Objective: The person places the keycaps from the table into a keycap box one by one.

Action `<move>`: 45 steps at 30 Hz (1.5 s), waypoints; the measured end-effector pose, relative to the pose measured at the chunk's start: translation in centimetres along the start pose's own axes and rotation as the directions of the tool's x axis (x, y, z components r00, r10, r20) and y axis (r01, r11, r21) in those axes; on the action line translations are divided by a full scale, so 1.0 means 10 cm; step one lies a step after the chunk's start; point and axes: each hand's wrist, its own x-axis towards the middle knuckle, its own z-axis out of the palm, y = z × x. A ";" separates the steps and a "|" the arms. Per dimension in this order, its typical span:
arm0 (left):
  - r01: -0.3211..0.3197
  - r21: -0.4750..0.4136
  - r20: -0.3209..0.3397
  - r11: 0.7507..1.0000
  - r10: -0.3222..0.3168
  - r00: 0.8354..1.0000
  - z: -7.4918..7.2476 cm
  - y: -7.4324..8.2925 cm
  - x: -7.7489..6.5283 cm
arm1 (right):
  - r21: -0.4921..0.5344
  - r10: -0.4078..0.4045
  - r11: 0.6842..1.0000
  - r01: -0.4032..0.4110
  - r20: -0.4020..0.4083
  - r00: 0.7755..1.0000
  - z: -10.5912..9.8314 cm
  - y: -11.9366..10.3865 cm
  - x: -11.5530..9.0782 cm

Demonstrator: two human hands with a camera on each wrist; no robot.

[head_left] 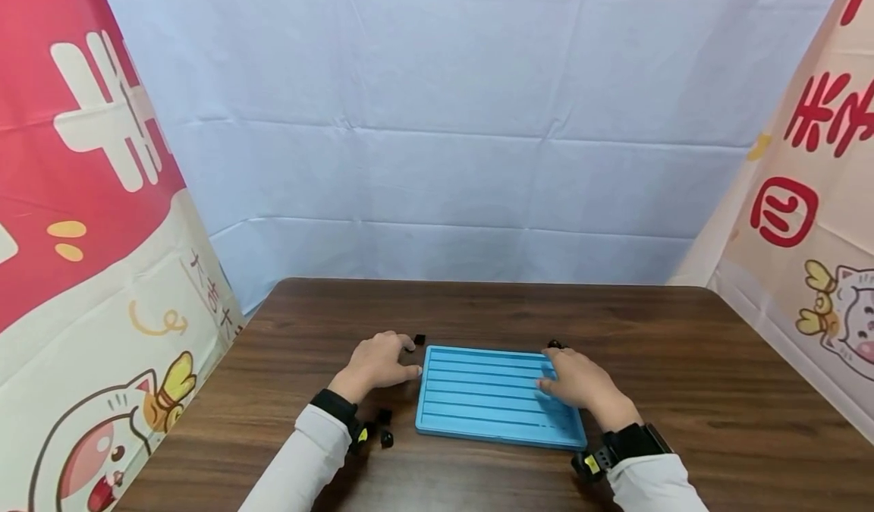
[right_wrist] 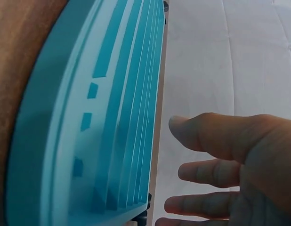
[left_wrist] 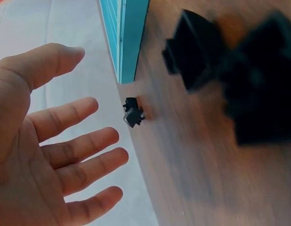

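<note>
A light-blue ridged tray (head_left: pixel 498 394) lies flat on the table, long grooves running across it. My left hand (head_left: pixel 378 360) hovers by its left edge, fingers spread and nothing held. Over the tray's right end is my right hand (head_left: pixel 580 379), fingers loosely extended, with a visible gap from the tray in the right wrist view. Small black pieces, keycap-like in shape, lie around the tray: one (head_left: pixel 419 339) beyond the left fingertips, another (head_left: pixel 387 439) near the left wrist, and one (head_left: pixel 556 343) partly hidden behind the right fingers. A hollow black piece (left_wrist: pixel 195 49) looms large in the left wrist view.
The brown wood-grain table (head_left: pixel 649 337) extends on all sides of the tray. A pale blue cloth (head_left: pixel 444 117) hangs behind its back edge. Printed cloths flank it, a red and white one (head_left: pixel 82 193) at left and a cream one (head_left: pixel 792 284) at right.
</note>
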 end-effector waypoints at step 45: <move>-0.138 -0.167 0.141 0.976 0.162 0.977 -0.04 -0.20 -0.58 | 0.039 0.090 0.995 -0.095 0.125 0.988 0.01 0.14 -0.32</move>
